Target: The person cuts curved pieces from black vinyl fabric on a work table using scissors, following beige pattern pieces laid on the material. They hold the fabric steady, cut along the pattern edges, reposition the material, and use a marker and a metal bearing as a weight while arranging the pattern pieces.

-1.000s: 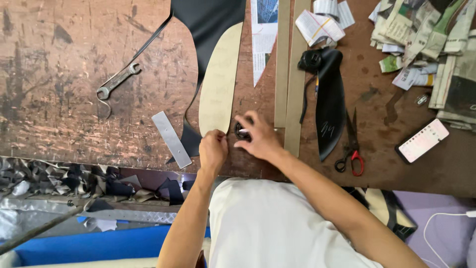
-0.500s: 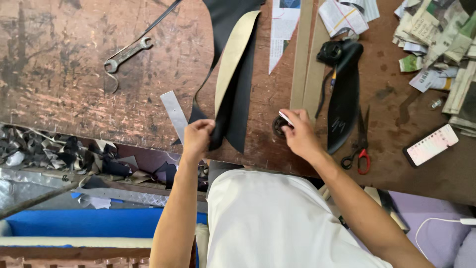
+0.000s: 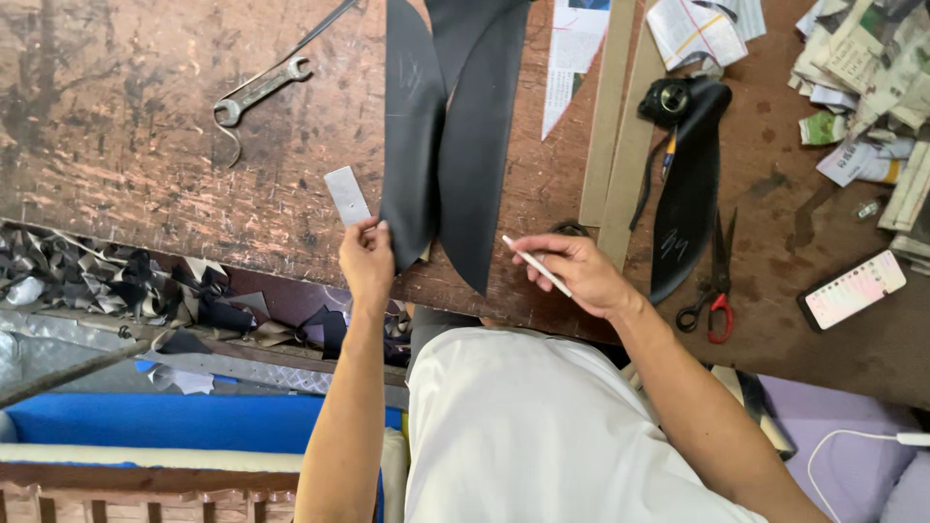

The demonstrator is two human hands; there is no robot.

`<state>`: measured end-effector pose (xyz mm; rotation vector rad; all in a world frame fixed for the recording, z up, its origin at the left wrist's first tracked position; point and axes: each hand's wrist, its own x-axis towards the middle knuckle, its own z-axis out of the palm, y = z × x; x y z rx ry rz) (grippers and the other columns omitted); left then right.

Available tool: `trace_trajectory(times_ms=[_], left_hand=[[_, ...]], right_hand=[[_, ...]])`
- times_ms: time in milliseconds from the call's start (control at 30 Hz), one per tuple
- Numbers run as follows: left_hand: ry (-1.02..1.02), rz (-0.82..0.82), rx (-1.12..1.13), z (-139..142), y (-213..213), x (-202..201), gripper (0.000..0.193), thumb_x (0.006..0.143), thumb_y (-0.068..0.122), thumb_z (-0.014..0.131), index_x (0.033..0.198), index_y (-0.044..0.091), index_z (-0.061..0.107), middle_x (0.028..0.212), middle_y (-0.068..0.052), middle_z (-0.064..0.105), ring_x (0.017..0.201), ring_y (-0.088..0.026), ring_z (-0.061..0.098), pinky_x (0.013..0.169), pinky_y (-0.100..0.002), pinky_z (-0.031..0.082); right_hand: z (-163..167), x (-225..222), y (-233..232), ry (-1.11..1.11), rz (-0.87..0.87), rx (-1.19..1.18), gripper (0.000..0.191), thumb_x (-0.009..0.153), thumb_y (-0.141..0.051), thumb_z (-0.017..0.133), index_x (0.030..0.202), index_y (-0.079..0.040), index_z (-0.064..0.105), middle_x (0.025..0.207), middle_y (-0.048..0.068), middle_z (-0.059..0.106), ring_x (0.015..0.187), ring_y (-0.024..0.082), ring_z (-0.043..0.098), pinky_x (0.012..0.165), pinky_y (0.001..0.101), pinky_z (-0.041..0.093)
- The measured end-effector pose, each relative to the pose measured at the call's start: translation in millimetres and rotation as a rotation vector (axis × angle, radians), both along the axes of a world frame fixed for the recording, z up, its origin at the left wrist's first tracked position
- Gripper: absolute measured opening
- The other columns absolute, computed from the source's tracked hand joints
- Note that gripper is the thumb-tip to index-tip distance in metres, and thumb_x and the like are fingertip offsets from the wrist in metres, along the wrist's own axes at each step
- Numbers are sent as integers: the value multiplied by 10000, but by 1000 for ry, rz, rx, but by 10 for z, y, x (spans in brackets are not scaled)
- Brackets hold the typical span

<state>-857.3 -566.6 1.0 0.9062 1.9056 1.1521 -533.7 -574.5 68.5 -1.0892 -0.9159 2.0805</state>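
Left hand [image 3: 366, 260] is pinching the near end of the dark leather strip [image 3: 412, 145], long axis running away across the bench [image 3: 145, 145]; right hand [image 3: 572, 271], beside it, is gripping a white marker [image 3: 536, 265].

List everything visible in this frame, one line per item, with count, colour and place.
black leather pieces: two, black, table centre, overlapping
white marker stick: one, in right hand
metal plate: one, grey, by left hand
wrench: one, grey, upper left
cardboard strips: two, tan, right of centre
dark curved piece: one, black, right
scissors: one, red-handled, right
phone: one, far right
newspapers: several, top right
scraps: many, below table edge
left hand: on leather edge
right hand: holds stick
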Motion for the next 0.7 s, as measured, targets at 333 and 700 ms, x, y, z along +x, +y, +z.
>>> trace_trajectory(times_ms=[333, 700], left_hand=[[498, -580, 227, 566, 148, 944, 250, 952, 55, 649, 1188, 133, 673, 1026, -124, 669, 893, -363, 697, 746, -468, 572], [466, -759, 136, 244, 80, 1046, 455, 873, 130, 717, 1258, 77, 480, 1110, -215, 601, 931, -452, 646, 773, -524, 537]], right_hand=[[183, 106, 42, -16, -23, -61, 405, 983, -27, 569, 1381, 45, 593, 1251, 135, 679, 1031, 181, 668, 868, 300, 555], [265, 602, -282, -14, -220, 83, 385, 943, -55, 687, 1306, 55, 616, 1138, 113, 688, 1015, 188, 658, 884, 320, 536]])
